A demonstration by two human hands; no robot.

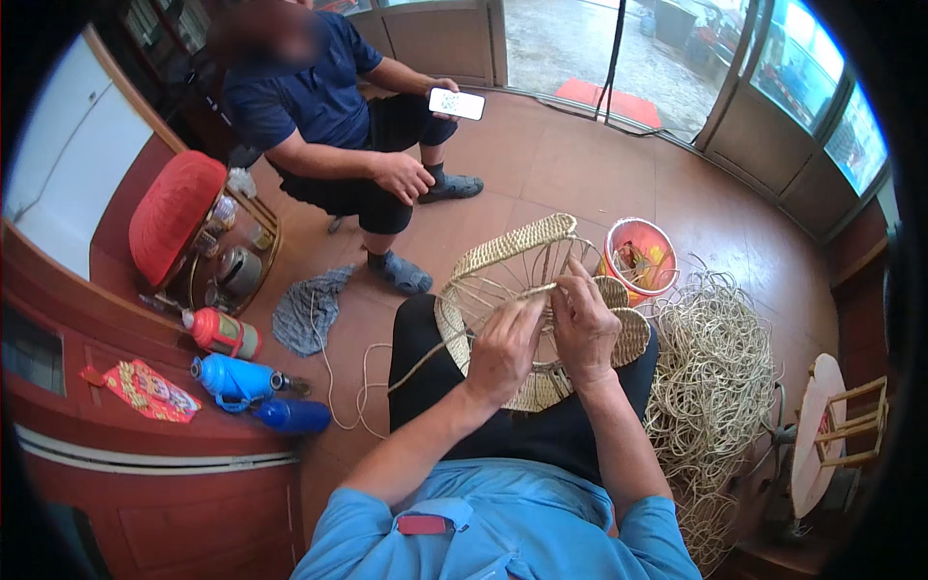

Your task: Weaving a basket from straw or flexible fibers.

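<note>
A half-woven straw basket (517, 244) with a bare wire frame rests on my lap. Pale braided cord covers its rim and parts of its side, and round woven lobes (630, 333) stick out at its right. Over the open wires, my left hand (506, 350) pinches the straw cord (422, 365), whose tail runs down left to the floor. Close beside it, my right hand (584, 324) has its fingers closed on the cord near its upper end, against the wires. My fingers partly hide the spot where cord and wire meet.
A large heap of straw cord (710, 372) lies on the floor to the right, by a red bucket (640, 256). Ahead on the left sits another person (319, 116) holding a phone (456, 103). Flasks (232, 377) and a grey cloth (311, 307) are at left; a small stool (822, 435) at right.
</note>
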